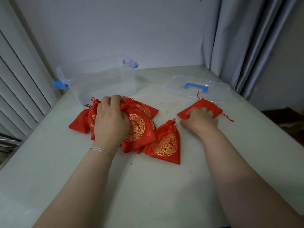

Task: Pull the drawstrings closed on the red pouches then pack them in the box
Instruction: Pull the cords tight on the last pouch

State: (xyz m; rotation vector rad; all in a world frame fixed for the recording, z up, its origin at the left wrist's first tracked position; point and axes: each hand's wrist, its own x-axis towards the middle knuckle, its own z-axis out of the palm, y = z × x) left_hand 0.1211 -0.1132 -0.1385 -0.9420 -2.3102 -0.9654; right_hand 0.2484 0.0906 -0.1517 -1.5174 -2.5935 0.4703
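- The left hand [111, 119] lies palm down on a heap of pouches [138, 127], fingers curled over the gathered necks at the heap's far edge and gripping them; a thin silver bangle [100, 150] circles the wrist.
- The right hand [199, 120] rests on a lone pouch [199, 106], fingers bent and pressing into the cloth; whether they pinch it I cannot tell.
- The pouches are shiny red satin, teardrop-shaped where cinched, printed with round gold medallions; their necks are puckered and knotted with red cord.
- The lone pouch lies flatter, plain side up, one cord [227, 117] trailing right and another running up toward the lid.
- One more cinched pouch [165, 143] lies between the two hands, just beside the heap, medallion up.
- The box [102, 81] is clear plastic, rectangular, open-topped, with blue latches; it stands just behind the heap at the far left of the tabletop [148, 186].
- Its clear lid [195, 88], with a blue handle, lies flat at the far right, touching the lone pouch's neck.
- The tabletop is pale and smooth; its near half is bare between the forearms, and its left and right edges drop off near the box and lid.
- Grey curtains [246, 38] hang at the right corner.
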